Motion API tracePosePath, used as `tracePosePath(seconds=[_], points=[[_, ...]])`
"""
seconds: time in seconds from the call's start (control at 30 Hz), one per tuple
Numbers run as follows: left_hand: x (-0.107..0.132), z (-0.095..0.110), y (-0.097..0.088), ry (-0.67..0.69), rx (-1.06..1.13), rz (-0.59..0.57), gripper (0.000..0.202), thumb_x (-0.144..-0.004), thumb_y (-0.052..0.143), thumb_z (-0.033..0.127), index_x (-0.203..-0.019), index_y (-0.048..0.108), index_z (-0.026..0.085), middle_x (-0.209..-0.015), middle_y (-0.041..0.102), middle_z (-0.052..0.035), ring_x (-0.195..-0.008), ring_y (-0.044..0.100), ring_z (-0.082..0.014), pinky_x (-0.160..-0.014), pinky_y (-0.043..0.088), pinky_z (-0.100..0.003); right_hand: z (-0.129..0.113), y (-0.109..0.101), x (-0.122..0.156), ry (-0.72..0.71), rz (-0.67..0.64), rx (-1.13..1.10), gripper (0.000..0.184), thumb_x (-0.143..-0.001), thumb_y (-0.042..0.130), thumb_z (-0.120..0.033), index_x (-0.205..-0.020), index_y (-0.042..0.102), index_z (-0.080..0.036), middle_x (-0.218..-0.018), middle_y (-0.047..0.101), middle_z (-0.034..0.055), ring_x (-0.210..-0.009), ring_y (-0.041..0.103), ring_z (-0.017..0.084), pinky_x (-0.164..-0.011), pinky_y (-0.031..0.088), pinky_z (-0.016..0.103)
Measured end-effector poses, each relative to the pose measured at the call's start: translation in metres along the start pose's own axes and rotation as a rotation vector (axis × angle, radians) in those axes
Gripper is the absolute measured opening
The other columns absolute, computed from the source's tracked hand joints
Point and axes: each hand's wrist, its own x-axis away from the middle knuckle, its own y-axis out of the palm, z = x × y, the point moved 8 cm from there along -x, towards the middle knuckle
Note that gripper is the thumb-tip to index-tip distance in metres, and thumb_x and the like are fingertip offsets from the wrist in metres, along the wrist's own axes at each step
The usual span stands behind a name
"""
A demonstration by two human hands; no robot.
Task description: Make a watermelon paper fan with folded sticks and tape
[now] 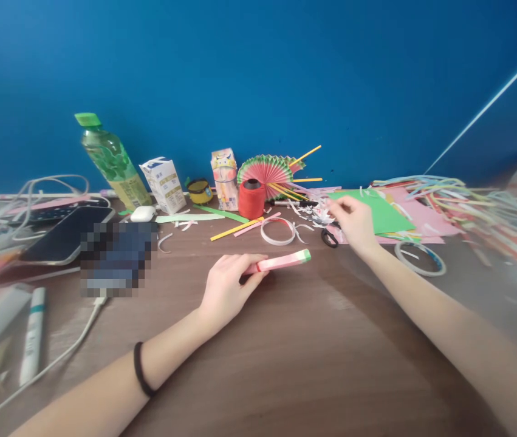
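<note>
My left hand (227,280) is closed around one end of a folded strip of pink paper (280,261). The strip has a green tip and a red band near my fingers, and it is held just above the brown table. To the right, my right hand (353,221) is in a pinch at the edge of a heap of white paper scraps (319,211). Whatever its fingertips hold, if anything, is too small to make out. Just left of that hand lies a black loop (330,238), perhaps a scissors handle. A roll of tape (277,232) lies between my hands, farther back.
Along the blue wall stand a green bottle (115,161), a white carton (163,184), a red thread spool (251,200) and a pleated paper fan (265,172). Green paper (379,212) and another tape roll (420,259) lie right. Phones (69,233) and a marker (33,337) lie left.
</note>
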Motion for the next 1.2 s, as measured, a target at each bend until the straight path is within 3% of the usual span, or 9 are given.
tracePosePath(seconds=[0.1,0.2,0.3,0.43,0.63,0.77,0.87,0.97,1.2], points=[[0.0,0.004,-0.002,0.065,-0.004,0.016,0.01,-0.081,0.056,0.022,-0.09,0.059,0.021,-0.089,0.071,0.001,-0.075,0.063,-0.0115,-0.072,0.043,-0.026,0.005,0.011,0.003,-0.018,-0.081,0.138,0.012,-0.063,0.063,-0.028,-0.064,0.059,-0.017,-0.074,0.059,0.003,-0.064,0.056,0.017,-0.066,0.044,0.033],[0.0,0.01,-0.004,0.144,-0.026,0.024,0.007,-0.082,0.054,0.021,-0.088,0.058,0.021,-0.089,0.071,0.0014,-0.076,0.064,-0.0107,-0.08,0.039,-0.028,-0.004,0.028,0.009,-0.068,-0.19,0.126,0.014,-0.068,0.058,-0.026,-0.077,0.064,-0.017,-0.085,0.063,0.0056,-0.07,0.059,0.018,-0.067,0.045,0.033],[0.0,0.017,-0.007,0.208,-0.063,0.032,0.006,-0.083,0.053,0.019,-0.086,0.057,0.021,-0.086,0.07,0.0019,-0.078,0.064,-0.0111,-0.089,0.033,-0.032,-0.03,0.055,0.02,-0.173,-0.369,0.099,0.018,-0.077,0.05,-0.023,-0.086,0.065,-0.018,-0.089,0.067,0.0051,-0.078,0.06,0.018,-0.072,0.045,0.033],[-0.001,0.022,-0.011,0.247,-0.113,0.066,0.009,-0.083,0.054,0.024,-0.087,0.061,0.021,-0.09,0.067,-0.002,-0.083,0.06,-0.0139,-0.083,0.036,-0.032,-0.071,0.103,0.034,-0.451,-0.617,0.12,0.017,-0.077,0.052,-0.017,-0.086,0.066,-0.017,-0.093,0.067,0.0054,-0.089,0.057,0.019,-0.081,0.041,0.032],[-0.001,0.019,-0.01,0.242,-0.156,0.074,0.01,-0.082,0.055,0.026,-0.088,0.062,0.024,-0.086,0.068,0.0006,-0.089,0.058,-0.0161,-0.09,0.031,-0.036,-0.092,0.164,0.037,-0.665,-0.744,0.376,0.021,-0.079,0.046,-0.009,-0.086,0.064,-0.015,-0.086,0.064,0.0064,-0.083,0.052,0.018,-0.074,0.035,0.029],[-0.001,0.019,-0.008,0.261,-0.136,0.043,0.01,-0.085,0.052,0.026,-0.091,0.06,0.024,-0.083,0.071,0.0031,-0.092,0.059,-0.0163,-0.093,0.027,-0.036,-0.1,0.185,0.045,-0.837,-0.783,0.6,0.024,-0.08,0.04,-0.006,-0.083,0.063,-0.014,-0.083,0.062,0.0091,-0.08,0.05,0.019,-0.069,0.031,0.031],[-0.001,0.019,-0.008,0.258,-0.126,0.016,0.011,-0.086,0.05,0.026,-0.092,0.059,0.023,-0.084,0.071,0.003,-0.092,0.059,-0.016,-0.092,0.027,-0.036,-0.106,0.188,0.044,-0.894,-0.791,0.607,0.023,-0.078,0.041,-0.004,-0.078,0.062,-0.013,-0.08,0.063,0.0093,-0.081,0.051,0.02,-0.069,0.032,0.031],[-0.002,0.019,-0.009,0.255,-0.112,0.004,0.012,-0.087,0.048,0.025,-0.093,0.058,0.023,-0.087,0.071,0.0024,-0.089,0.061,-0.0141,-0.09,0.029,-0.034,-0.113,0.175,0.025,-0.762,-0.73,0.411,0.02,-0.074,0.045,-0.004,-0.076,0.061,-0.014,-0.08,0.065,0.0067,-0.078,0.054,0.018,-0.069,0.036,0.03],[-0.003,0.015,-0.008,0.203,-0.065,-0.04,0.011,-0.087,0.047,0.024,-0.093,0.056,0.022,-0.089,0.069,0.0021,-0.084,0.061,-0.0114,-0.087,0.031,-0.031,-0.117,0.082,-0.032,-0.296,-0.216,-0.241,0.007,-0.074,0.053,-0.021,-0.079,0.054,-0.017,-0.083,0.064,0.0031,-0.079,0.06,0.017,-0.074,0.046,0.033]])
